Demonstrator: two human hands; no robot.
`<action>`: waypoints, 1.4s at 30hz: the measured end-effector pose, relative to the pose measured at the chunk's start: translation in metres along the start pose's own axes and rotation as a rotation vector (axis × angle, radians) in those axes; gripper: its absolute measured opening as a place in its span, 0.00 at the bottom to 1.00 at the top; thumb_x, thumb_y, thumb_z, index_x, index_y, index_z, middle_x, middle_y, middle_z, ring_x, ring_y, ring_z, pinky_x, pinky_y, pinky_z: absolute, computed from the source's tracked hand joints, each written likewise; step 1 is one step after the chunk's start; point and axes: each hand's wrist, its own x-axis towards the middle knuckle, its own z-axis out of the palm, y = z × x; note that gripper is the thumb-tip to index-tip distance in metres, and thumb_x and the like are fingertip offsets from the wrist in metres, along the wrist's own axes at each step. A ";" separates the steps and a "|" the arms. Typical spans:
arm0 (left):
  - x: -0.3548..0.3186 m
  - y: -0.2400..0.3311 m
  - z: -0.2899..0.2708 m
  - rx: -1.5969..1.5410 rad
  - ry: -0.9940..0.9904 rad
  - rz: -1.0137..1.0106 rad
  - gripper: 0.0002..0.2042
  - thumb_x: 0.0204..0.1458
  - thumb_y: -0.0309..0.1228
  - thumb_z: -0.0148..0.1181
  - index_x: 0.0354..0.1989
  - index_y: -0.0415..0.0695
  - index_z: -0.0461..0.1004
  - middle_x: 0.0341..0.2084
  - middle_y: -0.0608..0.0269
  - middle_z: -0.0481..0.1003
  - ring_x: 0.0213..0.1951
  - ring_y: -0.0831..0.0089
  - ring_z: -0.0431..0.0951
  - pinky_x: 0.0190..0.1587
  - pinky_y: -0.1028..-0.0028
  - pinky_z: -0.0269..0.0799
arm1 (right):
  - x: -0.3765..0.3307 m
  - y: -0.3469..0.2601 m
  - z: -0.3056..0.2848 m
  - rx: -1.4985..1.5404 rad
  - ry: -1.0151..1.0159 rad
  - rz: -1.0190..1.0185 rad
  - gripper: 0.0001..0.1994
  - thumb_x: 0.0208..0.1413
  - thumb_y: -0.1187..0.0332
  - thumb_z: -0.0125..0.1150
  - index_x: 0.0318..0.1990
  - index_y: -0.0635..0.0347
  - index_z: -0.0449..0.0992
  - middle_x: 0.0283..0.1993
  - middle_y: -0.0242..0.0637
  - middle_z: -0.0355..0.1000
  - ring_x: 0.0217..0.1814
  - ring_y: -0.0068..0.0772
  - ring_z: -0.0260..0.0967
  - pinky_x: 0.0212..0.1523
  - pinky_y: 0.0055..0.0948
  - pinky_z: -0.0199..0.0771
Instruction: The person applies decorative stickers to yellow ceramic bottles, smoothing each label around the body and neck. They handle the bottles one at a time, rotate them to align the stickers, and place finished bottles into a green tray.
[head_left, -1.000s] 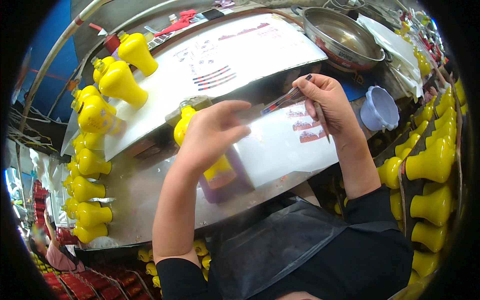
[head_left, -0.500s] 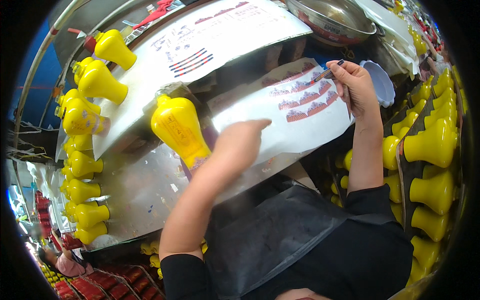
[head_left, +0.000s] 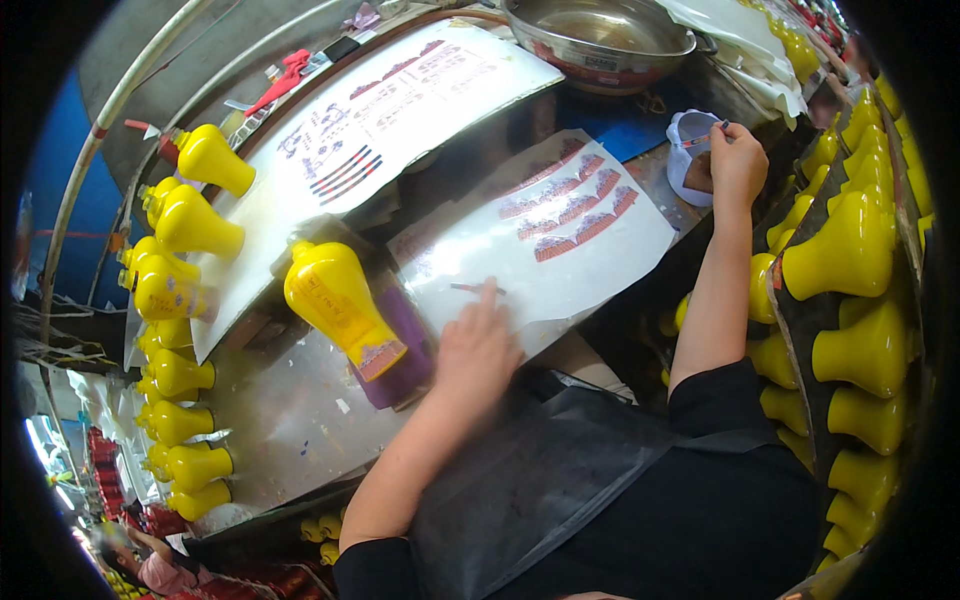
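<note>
My left hand (head_left: 478, 345) is over the white printed sheet (head_left: 620, 250), its index finger stretched out and touching the sheet beside a short dark strip (head_left: 465, 287). Motion blurs its fingers somewhat. On the right, my right hand (head_left: 740, 160) pinches a thin strip (head_left: 697, 140) with dark and red parts above a white plastic tub (head_left: 677, 150). Something brown (head_left: 699, 172) shows inside the tub. Left of my left hand, a glossy yellow bottle (head_left: 330, 290) rests tilted on a purple block (head_left: 400, 325); a patterned band circles its base.
Another printed sheet (head_left: 400, 110) lies on a raised board at the back. A metal basin (head_left: 600, 45) stands behind. Yellow bottles (head_left: 200, 220) line the left table edge; more fill racks (head_left: 845, 250) on the right. Another person (head_left: 160, 570) is at lower left.
My right hand has moved from above the sheet to the tub with its strip. My left hand has come down onto the sheet, where a short strip now shows. The view has shifted.
</note>
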 end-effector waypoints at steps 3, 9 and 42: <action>-0.001 -0.002 0.000 -0.151 0.216 0.035 0.33 0.48 0.35 0.66 0.64 0.37 0.66 0.65 0.41 0.67 0.54 0.49 0.73 0.55 0.54 0.72 | 0.021 0.015 0.018 -0.160 0.023 -0.054 0.14 0.61 0.55 0.59 0.41 0.51 0.86 0.42 0.48 0.82 0.46 0.58 0.79 0.47 0.51 0.79; -0.011 -0.005 -0.001 -0.087 0.137 0.050 0.40 0.51 0.42 0.69 0.71 0.40 0.60 0.64 0.36 0.67 0.64 0.45 0.68 0.63 0.53 0.64 | 0.095 0.077 0.082 -0.342 -0.340 -0.165 0.15 0.57 0.56 0.61 0.44 0.55 0.84 0.48 0.53 0.79 0.53 0.61 0.77 0.51 0.54 0.76; -0.044 -0.051 -0.140 -1.311 0.123 -0.608 0.09 0.58 0.30 0.66 0.42 0.38 0.81 0.37 0.61 0.82 0.38 0.79 0.80 0.40 0.78 0.75 | -0.168 -0.260 -0.100 1.078 -1.538 -0.416 0.05 0.59 0.73 0.66 0.40 0.65 0.84 0.33 0.35 0.82 0.32 0.16 0.77 0.33 0.14 0.73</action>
